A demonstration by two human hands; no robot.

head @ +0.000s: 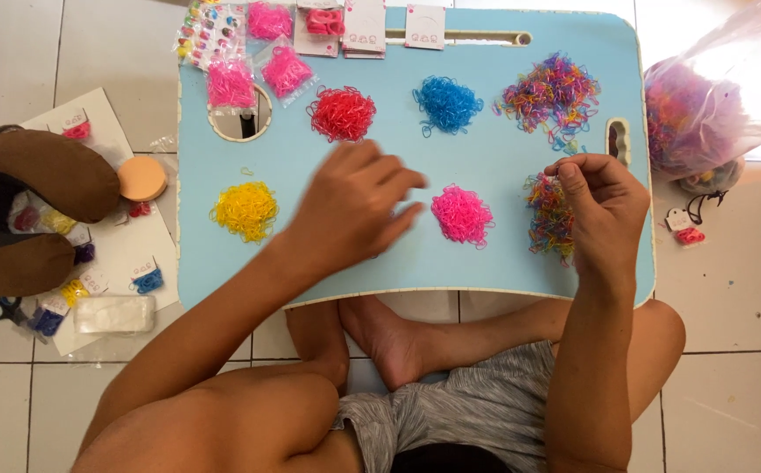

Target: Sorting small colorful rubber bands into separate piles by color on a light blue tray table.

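Note:
A light blue lap table (486,267) carries sorted heaps of tiny rubber bands: yellow (245,210), red (342,114), blue (447,104), pink (462,215) and two mixed-colour heaps (552,91) (549,219). My left hand (354,208) hovers blurred over the table's middle, fingers spread toward the pink heap, holding nothing that I can see. My right hand (604,206) rests at the lower mixed heap, thumb and fingers pinched on a small band.
Small bags of pink bands (230,83) and white cards (363,26) lie along the table's far edge. A clear bag of mixed bands (704,114) sits on the tiled floor at right. A brown neck pillow (30,210), a round orange pad (142,178) and scissors (2,308) lie left.

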